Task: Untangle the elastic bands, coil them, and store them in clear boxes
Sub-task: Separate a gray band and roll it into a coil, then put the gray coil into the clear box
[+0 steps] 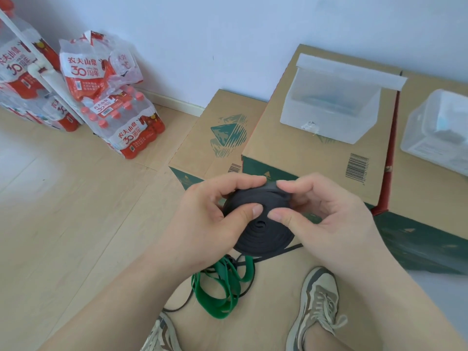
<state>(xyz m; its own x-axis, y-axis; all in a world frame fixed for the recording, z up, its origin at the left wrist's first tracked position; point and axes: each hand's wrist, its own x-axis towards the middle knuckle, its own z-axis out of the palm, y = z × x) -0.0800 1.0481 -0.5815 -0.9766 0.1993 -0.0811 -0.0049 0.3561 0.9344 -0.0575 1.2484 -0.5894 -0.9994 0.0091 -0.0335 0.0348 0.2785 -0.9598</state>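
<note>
The coiled black band (pixel 263 236) is clasped between the left grip (pixel 212 219) and the right grip (pixel 329 219); a green band (pixel 220 311) is seen on the floor beneath.

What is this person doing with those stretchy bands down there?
A person holds a mostly coiled flat black elastic band, left hand and right hand both pinching it. Its loose tail hangs down toward a green elastic band lying in a loose heap below. An open clear plastic box sits on a brown cardboard carton; the coil is not yet in it.
</note>
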